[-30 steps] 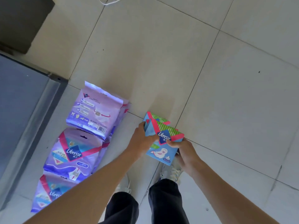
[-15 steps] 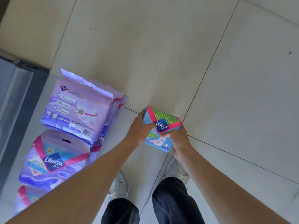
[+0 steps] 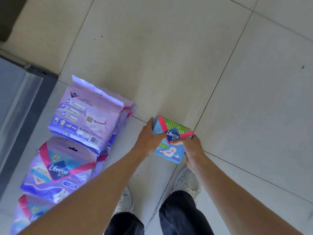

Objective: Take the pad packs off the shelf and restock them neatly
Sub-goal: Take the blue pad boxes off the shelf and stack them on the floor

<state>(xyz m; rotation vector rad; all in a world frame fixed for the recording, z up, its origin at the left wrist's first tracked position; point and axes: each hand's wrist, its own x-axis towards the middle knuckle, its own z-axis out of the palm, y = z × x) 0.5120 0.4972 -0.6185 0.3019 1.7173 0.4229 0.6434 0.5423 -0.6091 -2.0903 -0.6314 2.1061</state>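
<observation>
- A person bends over a tiled floor with both hands clamped on a small bundle of blue Libresse pad packs. The bundle is held to the right of the row of purple Libresse packs and clear of it.
- The left hand wraps the bundle's left edge. The right hand grips the lower right side, fingers curled onto the front just under the logo.
- A second ago the blue packs were fanned, one corner poking out past the other. Now they sit flush, edges lined up as one block (the green-striped top reads as a single band).
- The bundle has kept its place right of the purple row; whether it touches the floor cannot be told.
- The purple row lies undisturbed in three piles, the farthest pack barcode side up, with a grey ledge along its left.
- White trainers stand right of the purple row, on the person's side of the bundle.
- For the task, the squaring looks finished. The blue block seems ready to be set down beside the purple row or carried back for restocking, though no shelf is plainly in view.
</observation>
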